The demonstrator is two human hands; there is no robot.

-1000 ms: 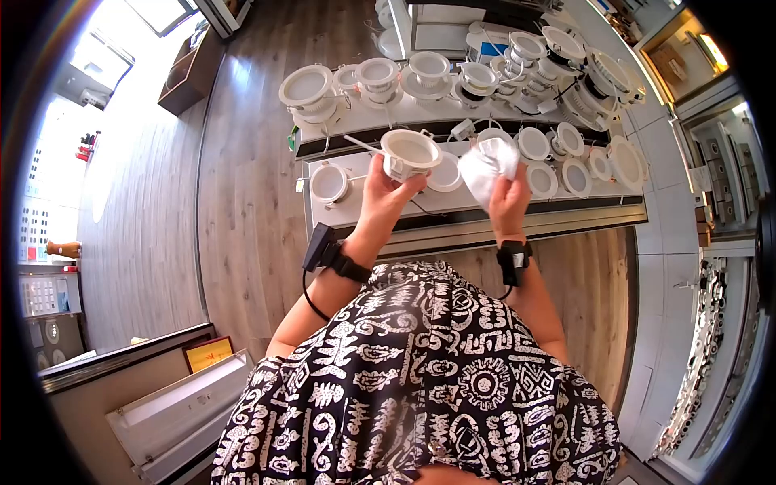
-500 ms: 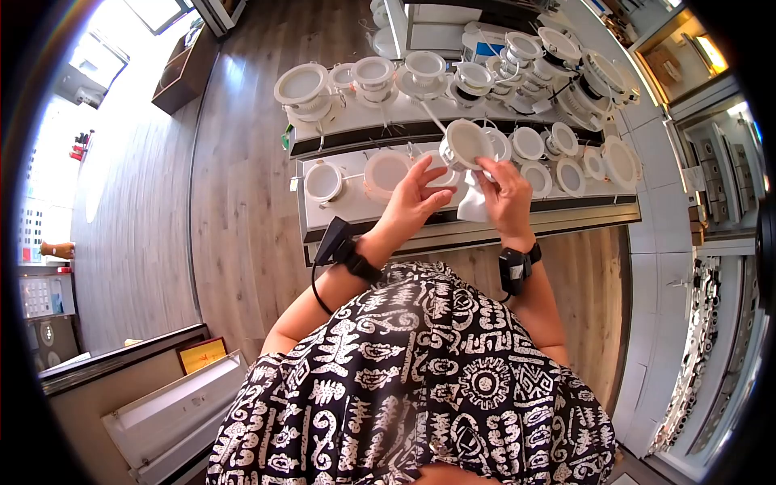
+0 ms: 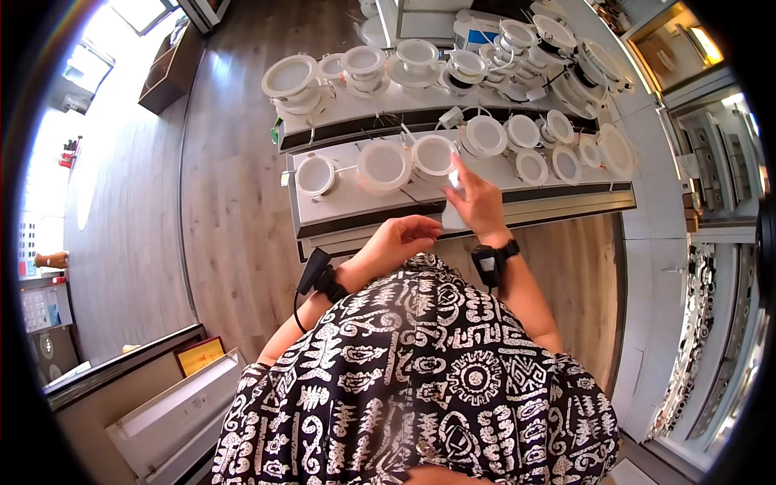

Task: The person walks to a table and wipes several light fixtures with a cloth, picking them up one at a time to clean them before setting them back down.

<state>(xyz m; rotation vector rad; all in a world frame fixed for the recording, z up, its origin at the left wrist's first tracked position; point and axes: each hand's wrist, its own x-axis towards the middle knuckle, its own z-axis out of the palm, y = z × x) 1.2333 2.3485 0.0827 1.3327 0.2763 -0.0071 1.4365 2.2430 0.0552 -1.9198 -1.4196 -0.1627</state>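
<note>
My right hand (image 3: 478, 204) has its fingertips at the right rim of a round white downlight (image 3: 434, 154) on the lower step of the display stand. A white cloth (image 3: 453, 218) hangs from this hand, partly hidden by it. Closer to my body, my left hand (image 3: 398, 244) is open, with fingers loosely bent and nothing in them. To the left of that downlight sit a wider one (image 3: 383, 166) and a smaller one (image 3: 315, 175); another downlight (image 3: 486, 135) stands just to its right.
Several more downlights, some stacked, fill the stand's upper step (image 3: 347, 109) and its right end. Wires and a small white driver box (image 3: 450, 118) lie between the rows. Glass-fronted shelving (image 3: 723, 162) runs along the right, and a wooden box (image 3: 171, 71) stands far left.
The downlight that was held up between my hands now rests on the lower step. My left hand has drawn back toward my body; my right hand has moved left and down.
</note>
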